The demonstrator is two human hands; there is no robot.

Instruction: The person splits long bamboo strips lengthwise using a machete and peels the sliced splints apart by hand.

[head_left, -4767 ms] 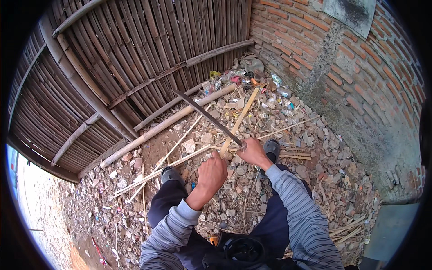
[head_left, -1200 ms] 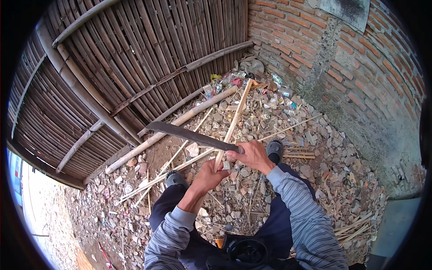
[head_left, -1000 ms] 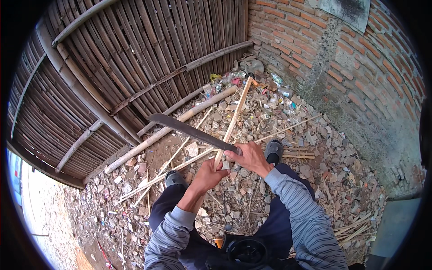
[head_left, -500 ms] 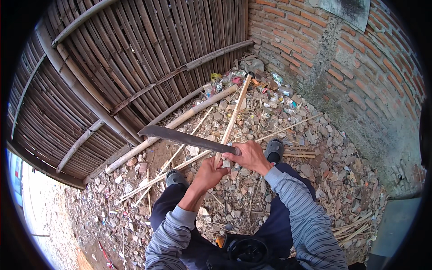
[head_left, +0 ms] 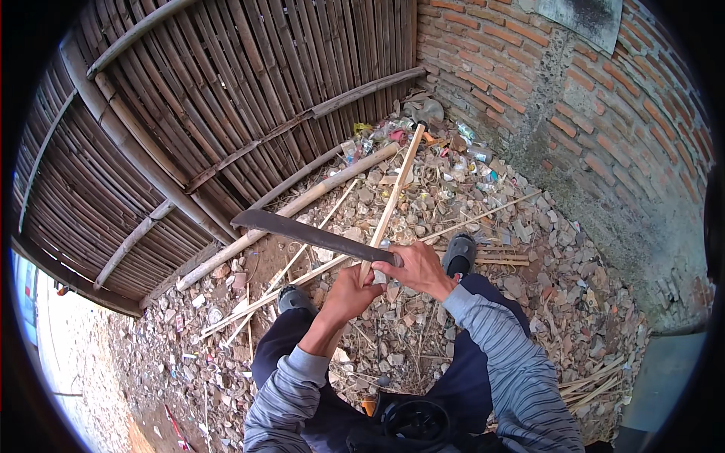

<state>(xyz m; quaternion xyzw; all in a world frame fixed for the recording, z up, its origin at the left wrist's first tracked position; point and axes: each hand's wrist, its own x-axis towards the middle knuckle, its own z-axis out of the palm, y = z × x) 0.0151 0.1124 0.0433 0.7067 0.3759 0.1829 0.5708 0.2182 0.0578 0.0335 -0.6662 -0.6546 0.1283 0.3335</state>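
Note:
My right hand (head_left: pixel 423 269) is closed around the grip end of a machete (head_left: pixel 308 235). Its long dark blade reaches leftward and lies across a pale strip of split bamboo or wood (head_left: pixel 398 187). Just below the crossing, my left hand (head_left: pixel 349 293) is wrapped around the strip's near end, and the two hands almost touch. The strip slants away from me, up toward the litter at the far corner. Where the blade's edge meets the strip is hard to make out.
Rubble and stones (head_left: pixel 483 302) cover the ground, with more thin strips (head_left: pixel 272 294) lying across it. A bamboo pole (head_left: pixel 302 204) lies along the slatted bamboo fence (head_left: pixel 249 90). On the right rises a brick wall (head_left: pixel 589 128). My shoes (head_left: pixel 459 255) stand either side.
My right hand and the machete's grip end have dropped slightly toward me, tilting the blade a little. The left hand stays almost in place on the strip.

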